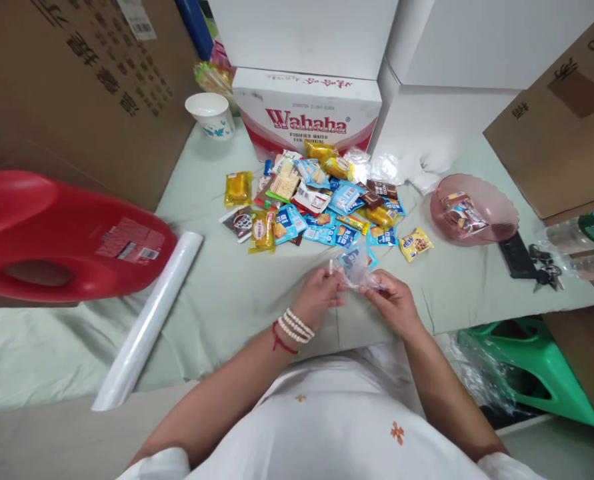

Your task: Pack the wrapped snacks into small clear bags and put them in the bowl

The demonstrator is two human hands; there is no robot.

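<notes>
- At the far left, a red jug (77, 240) is seen lying on its side, its label turned to the camera, with a brown carton (67, 120) placed behind it.
- Just beside the jug, a white roll (149, 320) is laid slantwise across the pale green cloth (217, 280), its near end extended past the cloth's edge.
- Farther back, a paper cup (211, 117) printed with blue leaves is stood upright.
- A loose pile of wrapped snacks (321, 200), in blue, yellow, white and brown wrappers, is heaped before a Wahaha box (307, 117).
- By the left hand (317, 297), the near left edge of a clear plastic bag (354, 263) is pinched, the fingers being curled in close to the thumb; white beads (295, 327) and a red cord (279, 340) are worn at the wrist.
- The bag is held between both hands, in front of the pile; blue can be seen through it, but whether a packet is inside cannot be told.
- By the right hand (391, 303), the bag's right edge is gripped between thumb and fingertips, nearly closed together.
- A yellow cookie packet (415, 245) is set apart from the pile.
- A few wrapped pieces are held in a pink bowl (501, 213), beside which keys (547, 270) are placed.
- Below, a green stool (541, 373) is partly covered by clear film.
</notes>
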